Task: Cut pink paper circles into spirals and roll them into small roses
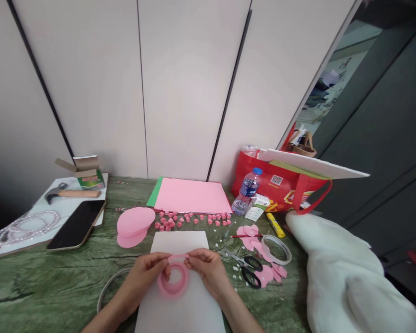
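Note:
Above a white board (180, 314) I hold a pink paper coil (173, 292), a ring shape with a round opening, with a narrow strip (178, 257) stretched along its top. My left hand (149, 274) pinches the strip's left end, and one finger shows inside the opening. At the strip's right end, my right hand (208, 268) pinches it between thumb and fingers. Small rolled pink paper pieces (166, 222) lie in a row beyond the board. Pink paper discs (135, 222) overlap to the left.
Black-handled scissors (251, 273), pink scraps (265, 276) and a tape roll (287, 253) lie on the right. Behind them stand a water bottle (247, 192) and a red bag (244, 166). A hammer (72, 193) and phone (78, 225) are at left; pink sheets (194, 195) lie at the back.

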A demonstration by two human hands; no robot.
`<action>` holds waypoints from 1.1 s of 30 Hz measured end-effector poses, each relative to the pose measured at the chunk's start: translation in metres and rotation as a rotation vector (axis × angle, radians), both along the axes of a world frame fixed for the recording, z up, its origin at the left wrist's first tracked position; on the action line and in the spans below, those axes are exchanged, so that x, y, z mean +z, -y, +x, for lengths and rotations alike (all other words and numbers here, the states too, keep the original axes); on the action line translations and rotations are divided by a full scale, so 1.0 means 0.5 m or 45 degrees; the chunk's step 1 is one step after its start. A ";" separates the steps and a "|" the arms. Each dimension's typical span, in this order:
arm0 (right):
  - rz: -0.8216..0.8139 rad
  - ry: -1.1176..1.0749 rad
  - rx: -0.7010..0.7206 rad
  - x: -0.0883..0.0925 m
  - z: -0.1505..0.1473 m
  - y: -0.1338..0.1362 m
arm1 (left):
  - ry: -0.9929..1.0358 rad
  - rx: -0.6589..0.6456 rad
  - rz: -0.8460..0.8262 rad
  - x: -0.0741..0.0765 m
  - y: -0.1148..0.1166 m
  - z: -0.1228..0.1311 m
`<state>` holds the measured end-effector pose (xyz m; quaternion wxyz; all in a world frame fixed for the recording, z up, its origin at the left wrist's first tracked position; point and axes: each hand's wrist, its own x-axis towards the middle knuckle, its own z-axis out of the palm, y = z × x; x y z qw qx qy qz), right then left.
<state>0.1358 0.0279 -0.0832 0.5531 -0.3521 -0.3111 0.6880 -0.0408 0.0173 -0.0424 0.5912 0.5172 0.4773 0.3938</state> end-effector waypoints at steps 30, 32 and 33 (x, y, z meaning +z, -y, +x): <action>0.055 0.099 -0.039 -0.010 0.003 0.003 | -0.070 -0.044 -0.004 -0.002 -0.001 0.004; 0.069 0.095 -0.047 -0.012 0.004 0.003 | -0.068 -0.051 0.003 -0.004 -0.001 0.004; 0.075 0.089 -0.050 -0.012 0.004 0.004 | -0.066 -0.055 0.010 -0.006 -0.001 0.004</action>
